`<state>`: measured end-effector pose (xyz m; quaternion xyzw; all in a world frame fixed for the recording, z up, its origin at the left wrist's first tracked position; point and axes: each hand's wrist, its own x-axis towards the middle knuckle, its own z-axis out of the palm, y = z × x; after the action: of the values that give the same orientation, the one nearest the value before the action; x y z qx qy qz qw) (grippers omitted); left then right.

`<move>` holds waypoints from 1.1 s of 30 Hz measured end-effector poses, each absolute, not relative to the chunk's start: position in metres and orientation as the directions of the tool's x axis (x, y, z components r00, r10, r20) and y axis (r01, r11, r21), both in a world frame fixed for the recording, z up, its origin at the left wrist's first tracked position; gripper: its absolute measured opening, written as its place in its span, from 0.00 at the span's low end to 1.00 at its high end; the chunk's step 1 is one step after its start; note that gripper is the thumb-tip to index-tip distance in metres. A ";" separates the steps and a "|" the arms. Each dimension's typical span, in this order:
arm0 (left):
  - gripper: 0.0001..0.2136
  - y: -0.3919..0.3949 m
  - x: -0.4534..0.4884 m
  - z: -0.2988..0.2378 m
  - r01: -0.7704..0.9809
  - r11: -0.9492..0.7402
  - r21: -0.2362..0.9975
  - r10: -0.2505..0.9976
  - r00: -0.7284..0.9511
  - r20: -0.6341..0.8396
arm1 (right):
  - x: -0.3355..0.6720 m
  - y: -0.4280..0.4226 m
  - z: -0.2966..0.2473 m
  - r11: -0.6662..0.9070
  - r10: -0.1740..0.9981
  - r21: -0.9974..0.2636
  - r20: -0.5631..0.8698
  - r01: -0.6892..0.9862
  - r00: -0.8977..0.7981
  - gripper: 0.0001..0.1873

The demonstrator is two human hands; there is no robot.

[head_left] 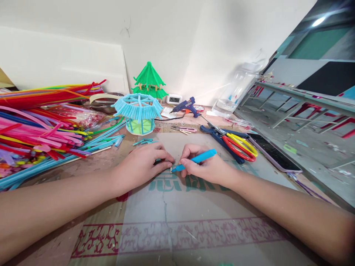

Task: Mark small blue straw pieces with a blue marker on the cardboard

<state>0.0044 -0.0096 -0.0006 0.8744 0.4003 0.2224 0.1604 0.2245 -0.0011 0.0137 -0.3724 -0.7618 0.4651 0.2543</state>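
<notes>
My right hand is closed around a blue craft knife, its tip pointing down-left onto the cardboard sheet. My left hand lies beside it with fingers curled, pressing a small blue piece against the sheet right at the knife tip; the piece is mostly hidden under my fingers. A few cut blue straw pieces lie just beyond my left hand. Behind them stands a light blue straw pavilion with a green base, and a green straw pavilion sits against the wall.
A big pile of coloured straws fills the left side. Red-and-yellow scissors, blue pliers, a phone, a blue glue gun, a small digital clock and a clear plastic jar lie to the right and back.
</notes>
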 end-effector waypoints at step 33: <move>0.08 -0.009 0.004 -0.003 0.624 -0.651 0.432 0.756 0.587 0.291 | 0.224 0.000 0.012 0.274 0.824 -0.901 0.039 0.337 -0.566 0.09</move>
<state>0.0037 -0.0089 -0.0027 0.8791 0.3923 0.2297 0.1434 0.2240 -0.0002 0.0122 -0.3850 -0.7536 0.4636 0.2626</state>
